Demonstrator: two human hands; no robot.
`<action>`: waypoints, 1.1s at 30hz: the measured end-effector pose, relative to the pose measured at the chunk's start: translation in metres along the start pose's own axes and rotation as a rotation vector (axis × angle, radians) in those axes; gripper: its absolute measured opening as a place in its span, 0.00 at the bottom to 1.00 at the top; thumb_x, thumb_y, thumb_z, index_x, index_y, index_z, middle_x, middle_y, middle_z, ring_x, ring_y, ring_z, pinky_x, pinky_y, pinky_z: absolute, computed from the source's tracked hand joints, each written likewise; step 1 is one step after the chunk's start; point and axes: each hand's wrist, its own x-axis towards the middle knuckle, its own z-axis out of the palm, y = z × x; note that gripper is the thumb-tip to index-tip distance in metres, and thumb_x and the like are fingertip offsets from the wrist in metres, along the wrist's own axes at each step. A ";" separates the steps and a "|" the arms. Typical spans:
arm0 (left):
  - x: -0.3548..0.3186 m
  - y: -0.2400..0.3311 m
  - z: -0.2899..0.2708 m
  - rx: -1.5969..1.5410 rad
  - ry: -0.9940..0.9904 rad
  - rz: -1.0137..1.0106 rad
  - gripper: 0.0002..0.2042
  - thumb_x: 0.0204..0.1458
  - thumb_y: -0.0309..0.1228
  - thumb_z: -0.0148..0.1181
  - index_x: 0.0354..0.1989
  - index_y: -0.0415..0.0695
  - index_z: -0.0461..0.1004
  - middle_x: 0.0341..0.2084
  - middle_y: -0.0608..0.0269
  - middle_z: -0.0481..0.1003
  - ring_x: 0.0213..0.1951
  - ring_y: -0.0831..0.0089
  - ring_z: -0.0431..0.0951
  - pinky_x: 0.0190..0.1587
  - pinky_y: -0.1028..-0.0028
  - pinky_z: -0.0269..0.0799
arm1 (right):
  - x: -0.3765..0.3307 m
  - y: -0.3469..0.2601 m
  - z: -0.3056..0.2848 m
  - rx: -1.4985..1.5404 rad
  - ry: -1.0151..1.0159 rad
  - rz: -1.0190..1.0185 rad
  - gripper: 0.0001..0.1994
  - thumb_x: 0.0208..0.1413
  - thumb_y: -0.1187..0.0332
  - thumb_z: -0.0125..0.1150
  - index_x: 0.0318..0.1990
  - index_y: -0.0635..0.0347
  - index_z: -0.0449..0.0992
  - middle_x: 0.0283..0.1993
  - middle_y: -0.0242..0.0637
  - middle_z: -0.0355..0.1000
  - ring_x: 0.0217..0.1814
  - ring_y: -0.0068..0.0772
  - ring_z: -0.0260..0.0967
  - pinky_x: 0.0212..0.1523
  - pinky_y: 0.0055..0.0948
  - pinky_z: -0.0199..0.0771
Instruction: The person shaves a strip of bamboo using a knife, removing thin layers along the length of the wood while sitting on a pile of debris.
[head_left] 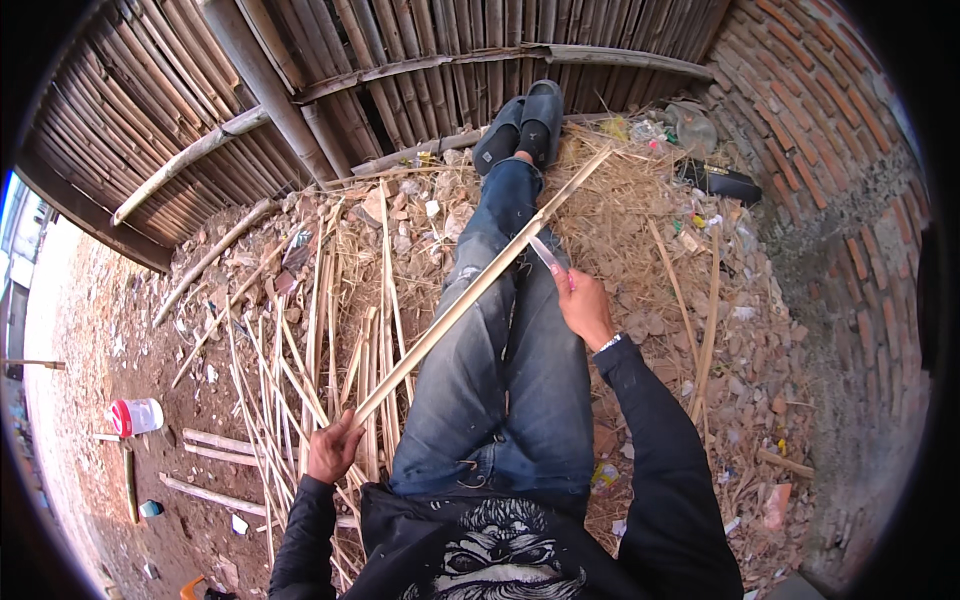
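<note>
A long split bamboo strip lies slantwise across my jeans, from lower left up toward my feet. My left hand is closed around its near end. In my right hand is a knife with a pale blade and a pinkish handle, mostly covered by my fingers. The blade's tip meets or nearly meets the strip's right edge, a little beyond its middle. Several more split bamboo strips lie on the ground to the left of my legs, next to my left hand.
A bamboo wall stands beyond my sandals, and a brick wall rises on the right. Rubble and litter cover the ground. A red-and-clear plastic container lies at left; a black object rests near the brick wall.
</note>
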 end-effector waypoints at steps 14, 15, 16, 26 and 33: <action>0.002 0.005 0.003 -0.044 -0.009 -0.045 0.20 0.58 0.27 0.69 0.56 0.28 0.77 0.25 0.38 0.80 0.27 0.65 0.86 0.32 0.71 0.78 | -0.005 -0.002 0.003 0.087 -0.101 0.070 0.28 0.72 0.49 0.53 0.28 0.67 0.75 0.23 0.57 0.72 0.28 0.65 0.72 0.29 0.53 0.67; 0.001 0.001 0.003 -0.058 0.004 -0.029 0.20 0.58 0.27 0.69 0.56 0.27 0.77 0.25 0.38 0.80 0.27 0.67 0.86 0.32 0.71 0.77 | -0.011 -0.004 0.006 0.054 -0.147 0.012 0.28 0.72 0.49 0.53 0.28 0.67 0.75 0.23 0.57 0.72 0.27 0.65 0.72 0.28 0.53 0.66; 0.002 0.006 0.003 -0.061 0.000 -0.027 0.20 0.58 0.27 0.69 0.56 0.27 0.77 0.25 0.38 0.80 0.27 0.67 0.86 0.32 0.71 0.77 | -0.014 -0.003 0.004 0.055 -0.170 -0.011 0.28 0.72 0.49 0.52 0.27 0.67 0.75 0.22 0.57 0.71 0.27 0.65 0.71 0.28 0.53 0.66; 0.004 0.015 0.001 -0.062 -0.030 -0.046 0.21 0.61 0.29 0.67 0.58 0.27 0.76 0.22 0.46 0.80 0.29 0.82 0.80 0.32 0.74 0.76 | -0.008 -0.006 0.004 0.082 -0.066 0.011 0.28 0.72 0.49 0.52 0.26 0.66 0.73 0.22 0.57 0.71 0.27 0.66 0.71 0.28 0.53 0.66; 0.003 0.017 0.005 -0.062 -0.028 -0.056 0.22 0.62 0.31 0.67 0.58 0.27 0.76 0.20 0.50 0.78 0.26 0.83 0.76 0.31 0.74 0.74 | -0.017 -0.018 0.005 0.126 -0.168 0.092 0.29 0.72 0.47 0.51 0.27 0.66 0.74 0.23 0.57 0.71 0.28 0.67 0.71 0.28 0.53 0.66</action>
